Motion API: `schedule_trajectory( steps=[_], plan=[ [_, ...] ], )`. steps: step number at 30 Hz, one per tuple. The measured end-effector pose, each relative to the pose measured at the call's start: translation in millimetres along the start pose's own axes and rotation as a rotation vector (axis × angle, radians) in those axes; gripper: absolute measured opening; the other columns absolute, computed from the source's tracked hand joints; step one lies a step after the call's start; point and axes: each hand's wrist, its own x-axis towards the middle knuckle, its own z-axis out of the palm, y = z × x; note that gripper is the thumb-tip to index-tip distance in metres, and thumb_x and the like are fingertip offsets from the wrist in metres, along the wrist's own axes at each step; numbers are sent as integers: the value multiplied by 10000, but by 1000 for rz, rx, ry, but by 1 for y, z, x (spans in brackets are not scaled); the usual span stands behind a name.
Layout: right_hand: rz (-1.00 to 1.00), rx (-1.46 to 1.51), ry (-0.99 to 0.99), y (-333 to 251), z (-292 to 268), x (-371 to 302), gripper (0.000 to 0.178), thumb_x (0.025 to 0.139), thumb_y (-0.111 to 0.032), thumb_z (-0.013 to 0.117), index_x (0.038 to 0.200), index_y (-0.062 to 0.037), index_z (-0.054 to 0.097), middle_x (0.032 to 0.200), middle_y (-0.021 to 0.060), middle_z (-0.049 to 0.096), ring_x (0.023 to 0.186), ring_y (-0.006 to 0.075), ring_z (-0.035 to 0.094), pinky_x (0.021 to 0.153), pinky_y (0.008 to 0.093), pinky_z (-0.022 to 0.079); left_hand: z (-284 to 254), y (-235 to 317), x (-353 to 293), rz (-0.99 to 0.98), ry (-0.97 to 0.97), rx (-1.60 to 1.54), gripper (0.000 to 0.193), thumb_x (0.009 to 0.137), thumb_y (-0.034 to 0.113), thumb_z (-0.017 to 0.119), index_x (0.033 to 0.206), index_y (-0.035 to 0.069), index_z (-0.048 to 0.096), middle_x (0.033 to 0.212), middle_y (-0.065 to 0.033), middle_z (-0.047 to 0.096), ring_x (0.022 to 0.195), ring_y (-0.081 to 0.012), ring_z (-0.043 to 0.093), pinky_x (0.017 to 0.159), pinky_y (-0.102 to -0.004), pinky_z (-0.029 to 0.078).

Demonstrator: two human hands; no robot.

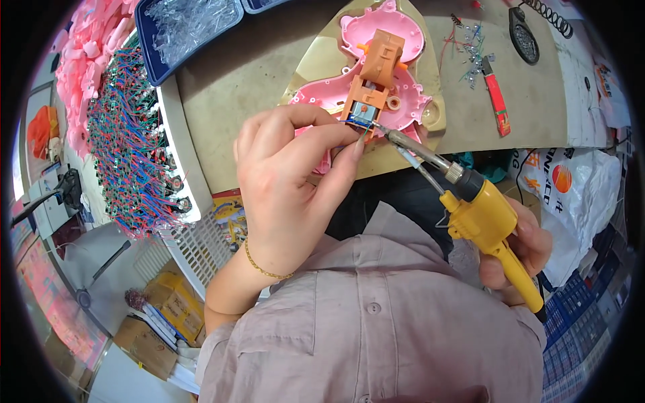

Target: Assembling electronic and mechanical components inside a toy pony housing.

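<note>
A pink plastic toy shell (322, 91) lies in a tan fitted holder (430, 23) at the table's front edge. Inside it sits an orange gearbox (381, 57) with a small silvery motor (363, 112) at its near end. My left hand (285, 174) is closed, thumb and forefinger pinching a thin green wire (365, 136) beside the motor. In my right hand (531, 243) is a yellow soldering gun (482, 213), gripped by its handle. Its tip reaches the motor's near end, close to my left fingertips; exact contact is too small to tell.
A blue tray (156, 67) of clear plastic pieces stands at the far left. Wired circuit boards (131, 141) and pink parts (87, 60) are heaped beside it. On the right lie a red-handled cutter (496, 101), loose wired components (470, 50) and a white plastic bag (571, 195).
</note>
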Motion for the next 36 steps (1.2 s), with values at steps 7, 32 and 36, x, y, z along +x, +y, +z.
schedule_trajectory(
  steps=[7,32,36],
  plan=[
    [440,448,69,-18,2,-5,600,833,-67,513,1389,41,315,1142,254,563,749,220,606,592,311,487,1,1,2,4,-2,-25,99,709,105,740,797,110,696,882,-10,622,880,-219,529,794,-335,380],
    [-284,-348,9,17,10,-17,671,815,-152,719,1315,102,350,1100,305,583,803,254,679,622,300,532,-2,1,2,37,-69,-6,90,750,1,713,836,20,693,924,-71,592,816,-130,515,549,-218,449],
    [-342,-351,59,21,11,-13,691,822,-164,714,1332,107,334,1131,297,570,870,258,664,696,312,529,-3,1,2,32,-68,-2,90,746,1,714,831,20,692,916,-70,592,818,-136,514,562,-225,446]
  ],
)
